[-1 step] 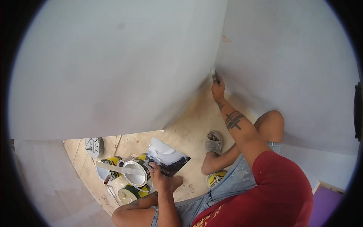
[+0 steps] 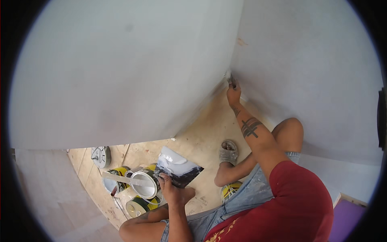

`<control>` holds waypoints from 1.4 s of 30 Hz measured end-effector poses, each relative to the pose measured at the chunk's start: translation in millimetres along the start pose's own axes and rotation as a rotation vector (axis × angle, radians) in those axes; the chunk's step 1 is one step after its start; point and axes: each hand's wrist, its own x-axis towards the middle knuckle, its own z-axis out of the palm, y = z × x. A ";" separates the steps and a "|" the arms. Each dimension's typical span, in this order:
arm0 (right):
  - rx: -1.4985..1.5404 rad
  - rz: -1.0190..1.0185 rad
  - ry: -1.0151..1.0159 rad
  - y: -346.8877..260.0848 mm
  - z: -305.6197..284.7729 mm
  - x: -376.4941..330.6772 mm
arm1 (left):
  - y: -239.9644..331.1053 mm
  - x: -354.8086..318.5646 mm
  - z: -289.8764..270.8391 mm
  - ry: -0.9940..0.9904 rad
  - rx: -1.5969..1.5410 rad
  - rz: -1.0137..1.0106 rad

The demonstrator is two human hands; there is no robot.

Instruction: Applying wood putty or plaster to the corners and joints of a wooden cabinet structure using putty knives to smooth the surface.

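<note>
My left hand (image 2: 172, 192) grips the near edge of a dark, flat putty board (image 2: 183, 177). White putty (image 2: 174, 156) is heaped over its far side. At full reach, my right hand (image 2: 233, 95) is closed around a small putty knife (image 2: 231, 82), mostly hidden by the fingers. Its tip is against the corner where the left white wall (image 2: 121, 80) meets the right white wall (image 2: 306, 60), low down near the floor.
Left of the board stand several paint cans, including an open can (image 2: 144, 185) with a wide scraper (image 2: 117, 178) across its rim. Farther off is a round grey lid (image 2: 100, 157). My sandalled foot (image 2: 228, 152) rests on the beige floor (image 2: 205, 129), near another can (image 2: 231, 189).
My right hand has shifted very slightly to the right at the wall corner, with the putty knife. The left hand and the board stay in place.
</note>
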 end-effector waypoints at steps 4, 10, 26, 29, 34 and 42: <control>-0.082 -0.139 0.059 -7.6 9.6 5.7 | 7.7 -3.9 -3.9 -0.025 0.016 0.037; -0.116 -0.270 0.035 8.9 7.2 27.7 | 7.9 -5.5 6.1 -0.032 -0.028 -0.014; -0.202 0.058 -0.085 17.6 30.8 -45.4 | 19.0 -16.3 10.8 -0.064 0.016 0.030; -0.199 0.056 -0.091 16.3 45.5 -83.1 | 21.9 -17.9 15.4 -0.020 -0.004 0.053; -0.145 0.155 -0.164 31.7 62.7 -139.2 | 27.1 -22.9 31.1 -0.037 -0.036 0.086; -0.059 0.261 -0.159 64.5 89.0 -229.3 | 8.1 -23.3 19.7 0.002 -0.136 0.106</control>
